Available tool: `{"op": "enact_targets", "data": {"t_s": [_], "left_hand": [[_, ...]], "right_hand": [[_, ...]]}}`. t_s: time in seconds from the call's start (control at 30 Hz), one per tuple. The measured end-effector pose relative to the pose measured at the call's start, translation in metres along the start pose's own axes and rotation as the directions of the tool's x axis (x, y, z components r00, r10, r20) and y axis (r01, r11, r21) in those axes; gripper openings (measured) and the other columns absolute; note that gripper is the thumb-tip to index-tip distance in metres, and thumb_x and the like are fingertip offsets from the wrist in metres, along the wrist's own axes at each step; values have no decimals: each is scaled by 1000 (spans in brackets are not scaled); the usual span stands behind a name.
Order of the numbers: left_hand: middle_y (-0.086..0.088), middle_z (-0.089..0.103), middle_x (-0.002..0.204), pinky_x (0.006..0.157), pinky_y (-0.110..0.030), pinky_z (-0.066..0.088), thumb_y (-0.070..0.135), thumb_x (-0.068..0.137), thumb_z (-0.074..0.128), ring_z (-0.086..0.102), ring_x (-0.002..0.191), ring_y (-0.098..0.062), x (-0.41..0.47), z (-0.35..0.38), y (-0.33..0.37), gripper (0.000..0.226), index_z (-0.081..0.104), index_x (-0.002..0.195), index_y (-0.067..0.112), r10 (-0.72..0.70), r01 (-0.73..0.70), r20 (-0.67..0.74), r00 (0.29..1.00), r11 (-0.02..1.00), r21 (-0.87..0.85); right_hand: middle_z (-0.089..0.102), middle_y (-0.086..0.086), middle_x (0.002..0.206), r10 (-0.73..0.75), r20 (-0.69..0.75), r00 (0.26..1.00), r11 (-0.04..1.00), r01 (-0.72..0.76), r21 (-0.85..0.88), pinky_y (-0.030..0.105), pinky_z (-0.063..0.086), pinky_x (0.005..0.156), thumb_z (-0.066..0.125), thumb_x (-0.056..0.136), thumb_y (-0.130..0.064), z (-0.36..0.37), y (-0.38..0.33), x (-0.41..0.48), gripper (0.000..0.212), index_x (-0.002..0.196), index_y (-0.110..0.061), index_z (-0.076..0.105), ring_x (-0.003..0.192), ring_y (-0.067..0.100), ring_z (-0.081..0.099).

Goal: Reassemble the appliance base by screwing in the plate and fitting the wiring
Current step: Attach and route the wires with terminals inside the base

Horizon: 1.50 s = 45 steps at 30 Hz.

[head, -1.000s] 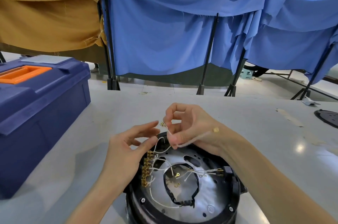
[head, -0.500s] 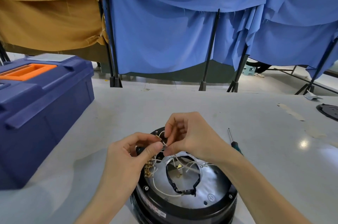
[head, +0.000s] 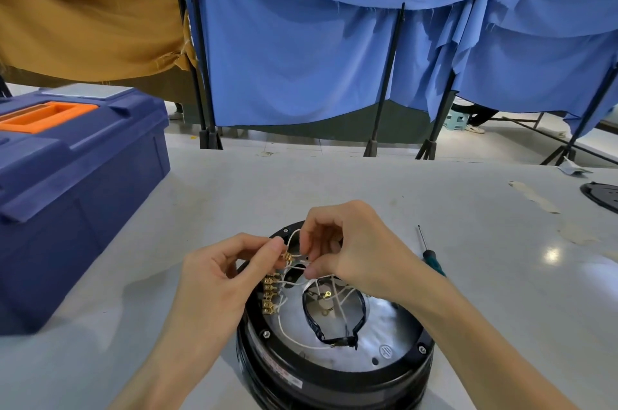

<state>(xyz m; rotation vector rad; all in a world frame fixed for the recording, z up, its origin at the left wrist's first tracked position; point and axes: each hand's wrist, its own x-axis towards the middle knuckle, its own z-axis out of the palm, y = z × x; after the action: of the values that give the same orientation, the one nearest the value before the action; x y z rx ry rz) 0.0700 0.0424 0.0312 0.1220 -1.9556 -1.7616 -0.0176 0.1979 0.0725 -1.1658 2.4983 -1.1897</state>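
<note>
One smooth grey table carries a closed blue plastic toolbox at left and, front centre, the round black appliance base, its shiny metal plate seated inside. Over its far rim, left hand and right hand both pinch, fingers curled, thin white wires tipped with brass terminals.

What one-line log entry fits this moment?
step: fitting wiring | left hand: pinches brass terminal | right hand: pinches white wire | base: open side up | screwdriver: lying on table
</note>
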Motion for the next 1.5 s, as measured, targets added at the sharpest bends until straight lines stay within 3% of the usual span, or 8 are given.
{"op": "enact_targets", "data": {"t_s": [0.3, 0.4, 0.57, 0.77, 1.17, 1.3, 1.43, 1.5], "left_hand": [[4, 69, 61, 49, -8, 40, 50, 64, 69, 47, 47, 0, 3, -8, 3, 21, 76, 67, 31, 31, -34, 35, 999, 993, 113], [13, 54, 44, 45, -4, 30, 40, 67, 74, 34, 41, -1, 3, -8, 6, 11, 77, 66, 29, 33, -39, 48, 998, 990, 133], [17, 44, 37, 41, -1, 29, 15, 75, 77, 40, 36, 4, 2, -5, 9, 15, 76, 61, 21, 24, -34, 63, 998, 986, 164], [8, 58, 48, 44, -7, 36, 18, 78, 76, 45, 43, 1, 5, -7, 3, 16, 76, 64, 26, -90, 81, 71, 993, 989, 128], [3, 62, 54, 48, -13, 47, 28, 76, 75, 56, 51, -7, 5, -8, 2, 14, 76, 67, 18, -213, 213, 57, 975, 977, 16], [6, 66, 62, 46, -10, 40, 41, 70, 79, 54, 48, -3, 3, -19, -6, 20, 70, 68, 23, -42, 63, -69, 997, 935, 349], [20, 59, 48, 42, -14, 33, 48, 74, 74, 55, 46, 1, -3, -21, -8, 34, 63, 52, 25, 15, 61, -122, 992, 798, 600], [13, 58, 44, 47, -23, 38, 48, 76, 72, 55, 46, -6, -5, -18, -12, 40, 59, 48, 23, 42, 63, -144, 989, 754, 654]], "right_hand": [[65, 4, 66, -1, -7, 1000, 1000, 1, -18, 17, 46, 55, 81, 68, 7, -2, -1, -1, 26, 71, -15, 66, 54, 1, 52], [66, 0, 64, 3, 2, 1000, 1000, -3, -25, 16, 46, 55, 79, 68, 9, -3, -1, -1, 24, 70, -12, 68, 53, 0, 55], [65, -5, 62, -3, 9, 1000, 1000, 3, -18, 14, 46, 56, 77, 71, 9, -2, -1, -1, 24, 69, -13, 68, 54, 0, 58], [69, 3, 69, -31, -10, 999, 999, 31, -24, 28, 54, 63, 77, 75, 3, 1, -1, -1, 16, 74, -11, 69, 61, 8, 62], [67, -3, 75, -157, -161, 974, 983, 138, -125, 26, 52, 66, 79, 79, -11, 20, -3, -5, 3, 79, -10, 76, 66, 8, 61], [66, -6, 70, -19, -69, 997, 995, 12, -100, 24, 53, 64, 79, 79, -12, 21, 0, -11, 5, 75, -12, 76, 61, 4, 61], [68, -7, 68, 28, 33, 999, 975, -20, -222, 13, 44, 59, 78, 79, -18, 29, -3, -13, 5, 75, -17, 76, 63, 3, 58], [69, -6, 71, 29, 38, 999, 966, -19, -257, 13, 42, 62, 78, 80, -19, 33, -4, -14, 6, 75, -18, 75, 70, 4, 57]]}}
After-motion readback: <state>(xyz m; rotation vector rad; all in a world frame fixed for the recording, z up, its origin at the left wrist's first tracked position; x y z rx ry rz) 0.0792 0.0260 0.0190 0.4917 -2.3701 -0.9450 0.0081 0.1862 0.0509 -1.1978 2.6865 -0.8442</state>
